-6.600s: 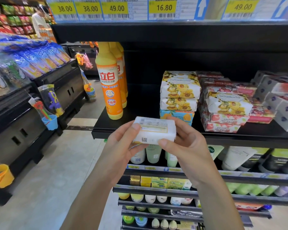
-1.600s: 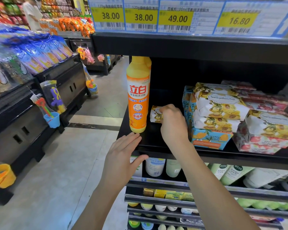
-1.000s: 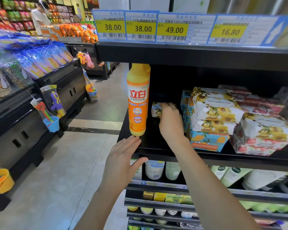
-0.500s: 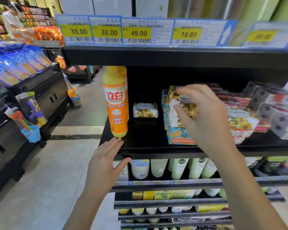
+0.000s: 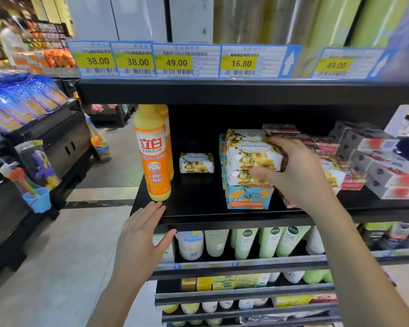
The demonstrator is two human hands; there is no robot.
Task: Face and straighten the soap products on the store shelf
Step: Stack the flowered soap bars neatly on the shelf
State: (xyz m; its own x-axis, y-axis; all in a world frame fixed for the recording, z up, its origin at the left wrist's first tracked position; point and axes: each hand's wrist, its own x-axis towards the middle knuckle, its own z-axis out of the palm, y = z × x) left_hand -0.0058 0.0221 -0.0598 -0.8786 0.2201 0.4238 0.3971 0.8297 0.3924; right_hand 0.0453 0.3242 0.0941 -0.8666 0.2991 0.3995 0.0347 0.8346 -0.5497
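Supermarket aisle. Black shelf [image 5: 198,206] across centre frame, yellow price tags [image 5: 175,62] on the board above, tubes and bottles on the tiers below.

On the shelf, left to right in frame:
- Orange detergent bottle [image 5: 154,156], upright at the left end.
- Single floral soap bar [image 5: 196,162], set back and apart from both neighbours, label forward, long axis left to right.
- Stack of soap packs [image 5: 243,178] at centre, on a blue-and-orange box [image 5: 248,197].
- Red packs [image 5: 321,145] and grey cartons [image 5: 385,161] further right, loosely piled, several askew.

Right hand [image 5: 300,178] at centre right, grasping the top floral pack [image 5: 250,154] of the stack. Thumb under the front lower edge, fingers [image 5: 291,146] curled over the top and right end. Pack label-forward, long axis across the frame, a little skewed to the pack beneath. Whether lifted clear or resting on it: cannot tell.

Left hand [image 5: 139,237] at lower left, released, flat on the shelf's front lip just below the bottle's base. Nothing held.

Judged step: squaring or relocating the top pack. Governing relation: pack already inside the right hand's grasp, with open shelf space to frame left, toward the single bar. Left hand nearer the bottle and single bar. Probable risk: lower packs dragged out of line.
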